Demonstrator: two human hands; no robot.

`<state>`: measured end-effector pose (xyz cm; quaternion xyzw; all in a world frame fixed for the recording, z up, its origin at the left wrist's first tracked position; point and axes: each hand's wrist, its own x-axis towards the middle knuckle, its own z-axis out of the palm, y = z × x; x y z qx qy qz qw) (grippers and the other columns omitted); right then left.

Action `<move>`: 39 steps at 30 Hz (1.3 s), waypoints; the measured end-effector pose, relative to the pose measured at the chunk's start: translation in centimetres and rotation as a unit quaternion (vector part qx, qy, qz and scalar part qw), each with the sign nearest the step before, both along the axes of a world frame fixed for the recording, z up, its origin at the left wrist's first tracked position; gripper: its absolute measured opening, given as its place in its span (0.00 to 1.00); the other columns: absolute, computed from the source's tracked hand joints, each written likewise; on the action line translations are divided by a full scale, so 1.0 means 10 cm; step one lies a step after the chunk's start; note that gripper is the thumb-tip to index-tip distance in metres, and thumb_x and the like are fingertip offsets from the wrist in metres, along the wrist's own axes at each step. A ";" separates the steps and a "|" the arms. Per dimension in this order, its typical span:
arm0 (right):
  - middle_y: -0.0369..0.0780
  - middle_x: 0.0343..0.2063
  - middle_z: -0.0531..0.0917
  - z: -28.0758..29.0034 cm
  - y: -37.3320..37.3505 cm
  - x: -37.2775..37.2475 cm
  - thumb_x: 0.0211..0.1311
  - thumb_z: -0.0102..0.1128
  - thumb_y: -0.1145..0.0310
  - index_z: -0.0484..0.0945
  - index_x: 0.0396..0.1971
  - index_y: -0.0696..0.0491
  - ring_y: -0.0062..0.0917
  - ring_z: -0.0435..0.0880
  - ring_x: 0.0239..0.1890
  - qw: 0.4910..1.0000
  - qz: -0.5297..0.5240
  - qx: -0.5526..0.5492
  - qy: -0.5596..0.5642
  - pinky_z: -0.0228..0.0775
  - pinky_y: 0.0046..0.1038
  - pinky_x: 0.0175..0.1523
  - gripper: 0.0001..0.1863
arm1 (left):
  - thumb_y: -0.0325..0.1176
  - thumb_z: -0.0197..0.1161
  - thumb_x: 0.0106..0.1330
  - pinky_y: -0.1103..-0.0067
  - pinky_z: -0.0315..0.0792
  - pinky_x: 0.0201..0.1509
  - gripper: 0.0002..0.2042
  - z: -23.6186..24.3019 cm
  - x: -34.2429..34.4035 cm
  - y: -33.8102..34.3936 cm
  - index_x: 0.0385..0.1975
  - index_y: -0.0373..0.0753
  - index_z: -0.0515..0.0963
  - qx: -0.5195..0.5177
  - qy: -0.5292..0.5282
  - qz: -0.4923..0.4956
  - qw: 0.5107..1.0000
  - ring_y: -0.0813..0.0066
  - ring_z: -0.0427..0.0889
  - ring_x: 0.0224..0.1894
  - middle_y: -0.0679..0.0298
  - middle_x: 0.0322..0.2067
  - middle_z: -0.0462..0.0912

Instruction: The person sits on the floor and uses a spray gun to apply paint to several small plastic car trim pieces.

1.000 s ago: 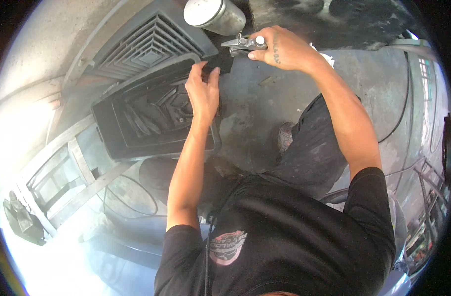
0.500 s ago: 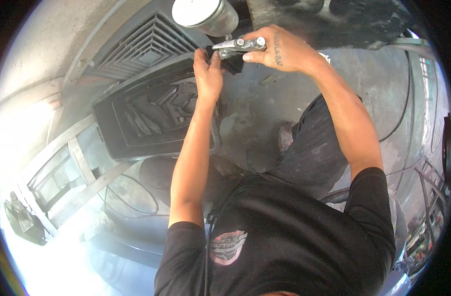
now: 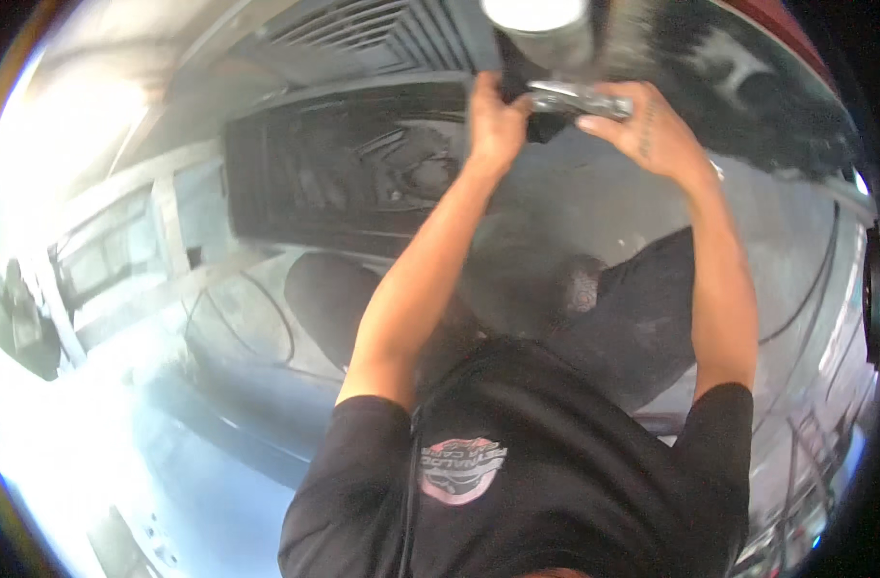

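The right hand (image 3: 652,135) grips a silver metal spray gun (image 3: 582,99); the left hand (image 3: 498,133) curls by its nozzle, grip unclear; grey floor (image 3: 608,197) spreads right of the black rectangular panel (image 3: 281,173).

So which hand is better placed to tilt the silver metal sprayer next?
Probably the right hand: it grips the silver metal spray gun at the back, while the left hand is by the front.

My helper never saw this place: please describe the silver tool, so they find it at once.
Find the large black panel; further right is the person's right hand. It grips the silver tool. Unlike the round, white-topped cup above, it is slim and shiny.
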<state>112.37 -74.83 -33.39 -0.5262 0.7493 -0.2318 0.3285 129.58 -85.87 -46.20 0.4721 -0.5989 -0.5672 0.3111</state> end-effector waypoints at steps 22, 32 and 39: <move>0.52 0.41 0.89 -0.26 0.02 -0.01 0.62 0.70 0.55 0.85 0.56 0.53 0.46 0.88 0.48 0.986 -0.005 -0.033 0.162 0.74 0.40 0.58 0.25 | 0.21 0.70 0.61 0.75 0.76 0.48 0.14 0.26 0.18 0.07 0.45 0.30 0.76 -0.095 0.050 0.021 0.994 0.72 0.80 0.41 0.60 0.39 0.84; 0.51 0.44 0.90 -0.13 -0.07 0.02 0.63 0.69 0.57 0.83 0.60 0.51 0.44 0.89 0.48 0.998 -0.001 0.032 0.051 0.74 0.39 0.59 0.26 | 0.28 0.69 0.70 0.79 0.72 0.40 0.11 0.87 1.48 -0.06 0.46 0.34 0.76 -0.124 -0.027 0.173 0.977 0.84 0.75 0.36 0.70 0.36 0.79; 0.51 0.44 0.89 -0.08 -0.08 0.13 0.64 0.69 0.61 0.82 0.61 0.52 0.41 0.89 0.45 0.998 0.037 0.027 0.035 0.74 0.36 0.56 0.26 | 0.16 0.63 0.66 0.68 0.84 0.32 0.32 0.07 3.20 -1.14 0.68 0.27 0.54 0.014 0.059 0.443 0.894 0.60 0.86 0.40 0.45 0.51 0.75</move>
